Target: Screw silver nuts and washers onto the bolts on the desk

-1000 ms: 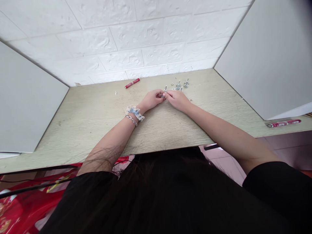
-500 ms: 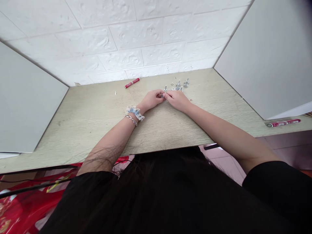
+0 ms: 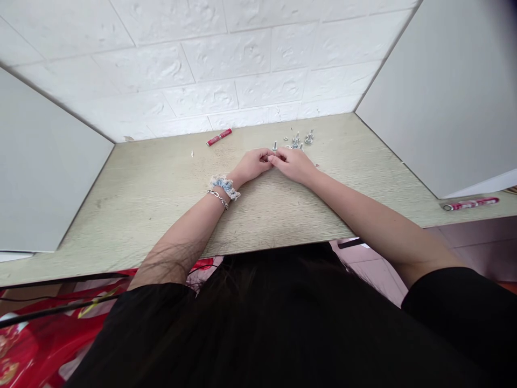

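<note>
My left hand [image 3: 255, 164] and my right hand [image 3: 294, 164] meet fingertip to fingertip above the table [image 3: 258, 215]. Both are closed in a pinch. Whatever lies between the fingers is hidden by them. Just beyond the fingertips a silver bolt [image 3: 275, 145] stands upright, its lower end partly covered by my hands. Behind my right hand stand several more bolts [image 3: 295, 141] with nuts and washers on them, and another group [image 3: 309, 138] sits a little to the right. A small loose nut [image 3: 286, 138] lies near them.
A red tube [image 3: 219, 137] lies by the white brick wall [image 3: 210, 70]. Another red tube [image 3: 470, 203] lies at the right front edge. Grey panels stand at the left [image 3: 48, 161] and right [image 3: 436, 97]. A small white scrap [image 3: 193, 153] lies left of my hands.
My fingers have shifted slightly where they meet. A bit of metal that showed between the fingertips is now hidden. The bolts on the table have stayed in place.
</note>
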Tool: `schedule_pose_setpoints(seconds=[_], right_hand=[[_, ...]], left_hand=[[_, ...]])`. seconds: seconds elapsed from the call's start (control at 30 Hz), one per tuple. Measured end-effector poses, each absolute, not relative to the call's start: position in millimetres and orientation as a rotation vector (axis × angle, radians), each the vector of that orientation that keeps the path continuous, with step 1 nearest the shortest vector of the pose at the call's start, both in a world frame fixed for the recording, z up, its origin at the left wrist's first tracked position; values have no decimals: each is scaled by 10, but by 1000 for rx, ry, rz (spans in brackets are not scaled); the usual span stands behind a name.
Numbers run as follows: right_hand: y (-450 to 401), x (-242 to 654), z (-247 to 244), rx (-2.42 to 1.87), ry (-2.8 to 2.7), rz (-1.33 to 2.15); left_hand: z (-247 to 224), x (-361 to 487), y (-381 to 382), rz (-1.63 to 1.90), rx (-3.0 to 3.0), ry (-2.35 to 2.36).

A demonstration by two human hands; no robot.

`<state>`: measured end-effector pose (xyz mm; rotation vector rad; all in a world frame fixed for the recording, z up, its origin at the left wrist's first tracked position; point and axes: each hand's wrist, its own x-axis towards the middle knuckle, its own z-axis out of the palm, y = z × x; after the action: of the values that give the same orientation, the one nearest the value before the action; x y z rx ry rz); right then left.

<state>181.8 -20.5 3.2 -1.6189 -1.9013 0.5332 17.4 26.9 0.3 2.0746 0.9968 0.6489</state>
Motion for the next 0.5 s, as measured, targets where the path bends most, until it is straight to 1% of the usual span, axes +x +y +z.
schedule_pose_setpoints(seconds=[0.27, 0.5], right_hand=[[-167, 1819, 3, -1631, -1977, 444], [-175, 1827, -20, -1571, -1931, 507]], left_hand=[[28, 177, 259, 615, 2055, 1043], [26, 169, 268, 621, 2015, 1038]])
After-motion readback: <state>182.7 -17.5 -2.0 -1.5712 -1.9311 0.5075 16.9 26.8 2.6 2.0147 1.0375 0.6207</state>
